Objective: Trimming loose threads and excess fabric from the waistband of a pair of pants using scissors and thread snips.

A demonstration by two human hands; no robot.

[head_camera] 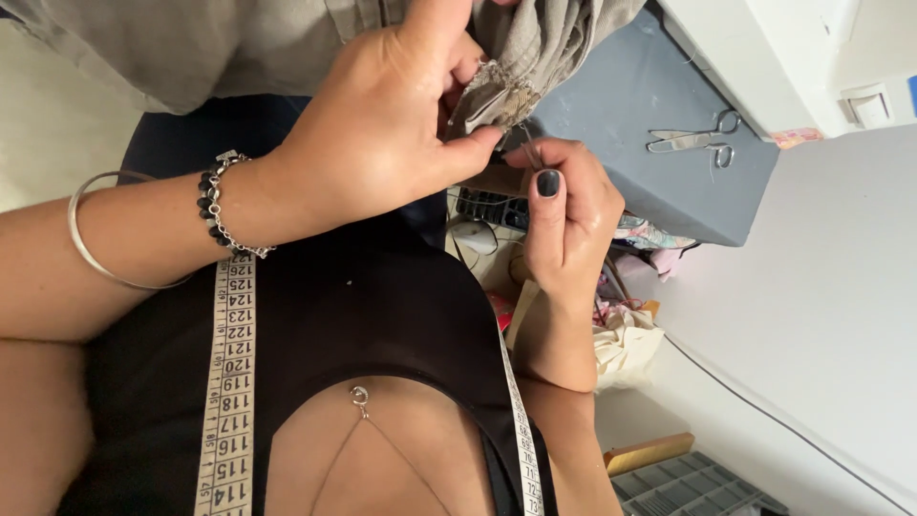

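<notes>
My left hand (382, 124), with a beaded bracelet and a thin bangle on its wrist, pinches the frayed edge of a grey-beige fabric (535, 43) between thumb and fingers. Close beneath it, my right hand (568, 215), with dark nail polish, has its fingertips closed on a thin metal tool (530, 153) that points up at the pinched edge. What kind of tool it is I cannot tell. The rest of the fabric hangs upward out of view.
A yellow measuring tape (224, 382) drapes over my black top. Scissors (693, 139) lie on a blue-grey surface (650, 86) beside a white sewing machine (735, 48). Below are fabric scraps (626, 344), a wooden piece (650, 451) and a grey plastic crate (688, 487).
</notes>
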